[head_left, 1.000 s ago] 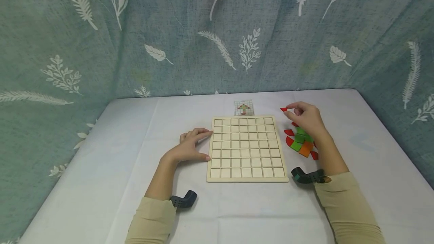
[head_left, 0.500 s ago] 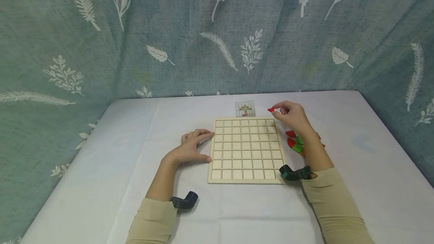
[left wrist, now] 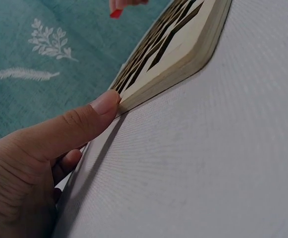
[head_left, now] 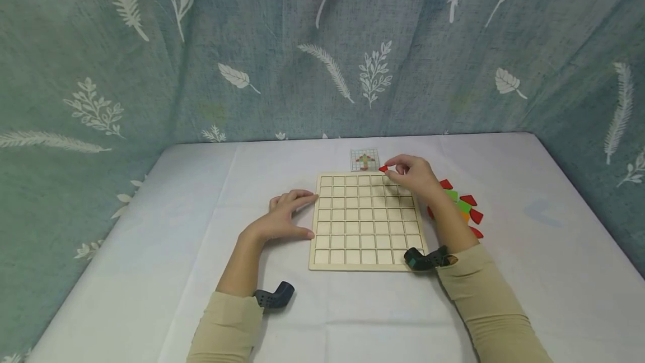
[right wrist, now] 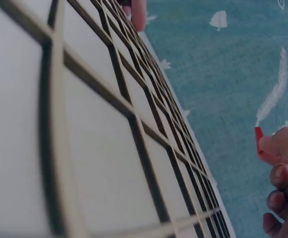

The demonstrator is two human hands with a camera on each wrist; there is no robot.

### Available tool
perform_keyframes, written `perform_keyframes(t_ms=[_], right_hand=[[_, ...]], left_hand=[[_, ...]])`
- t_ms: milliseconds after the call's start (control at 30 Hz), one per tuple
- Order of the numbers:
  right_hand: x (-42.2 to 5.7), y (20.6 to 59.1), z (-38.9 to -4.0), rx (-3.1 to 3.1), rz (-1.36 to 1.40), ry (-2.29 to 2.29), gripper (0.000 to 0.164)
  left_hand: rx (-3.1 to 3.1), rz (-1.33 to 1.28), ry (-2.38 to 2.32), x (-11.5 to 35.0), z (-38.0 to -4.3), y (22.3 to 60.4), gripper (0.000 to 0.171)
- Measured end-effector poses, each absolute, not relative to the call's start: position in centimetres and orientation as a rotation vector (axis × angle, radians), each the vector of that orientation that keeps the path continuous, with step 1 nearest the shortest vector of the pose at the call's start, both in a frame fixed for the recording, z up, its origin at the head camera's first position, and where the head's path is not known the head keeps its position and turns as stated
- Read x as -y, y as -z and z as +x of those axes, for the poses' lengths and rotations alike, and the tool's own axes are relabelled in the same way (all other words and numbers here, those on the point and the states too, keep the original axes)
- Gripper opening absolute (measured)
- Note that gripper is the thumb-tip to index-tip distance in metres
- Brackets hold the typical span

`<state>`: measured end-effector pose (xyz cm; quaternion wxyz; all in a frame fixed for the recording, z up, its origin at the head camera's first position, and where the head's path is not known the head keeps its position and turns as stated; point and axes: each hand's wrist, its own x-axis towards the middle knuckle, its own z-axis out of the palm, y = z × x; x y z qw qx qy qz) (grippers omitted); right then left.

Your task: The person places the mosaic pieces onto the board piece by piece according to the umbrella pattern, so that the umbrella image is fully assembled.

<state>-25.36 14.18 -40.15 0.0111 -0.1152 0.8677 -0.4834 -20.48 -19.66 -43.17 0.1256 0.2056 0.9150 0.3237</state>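
Between the thumb and fingertips of my right hand point(head_left: 415, 177) is a small red block point(head_left: 383, 168), pinched over the far edge of the pale wooden grid board point(head_left: 353, 214). In the right wrist view the red block point(right wrist: 259, 143) stands out from the fingers above the board's grid. My left hand point(head_left: 283, 218) has thumb and forefinger spread along the board's left side, tips at its edge. In the left wrist view the thumb point(left wrist: 104, 103) touches the board's side near a corner. The board's square cells hold no blocks.
A small pattern card point(head_left: 364, 160) with a coloured figure on a grid lies beyond the board. Loose red point(head_left: 476, 216), green point(head_left: 463, 206) and orange blocks lie right of the board, partly hidden by the right forearm. A leaf-print curtain point(head_left: 282, 49) hangs behind the table.
My right hand has carried the red block leftward, from above the loose pieces to the board's far edge near the card. The left hand stays at the board's left side.
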Motion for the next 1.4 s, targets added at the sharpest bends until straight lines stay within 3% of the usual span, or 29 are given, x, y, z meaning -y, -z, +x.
perform_keyframes(t_ms=[1000, 1400], right_hand=[[-11.2, 42.6, -25.8, -2.700, -0.797, 1.203, 0.020], [-11.4, 42.6, -25.6, -2.681, -0.773, 1.183, 0.020]], left_hand=[[-2.662, 0.551, -0.936, 19.6, -20.4, 42.9, 0.090], [-2.664, 0.560, -0.950, 19.5, -20.5, 43.1, 0.092]])
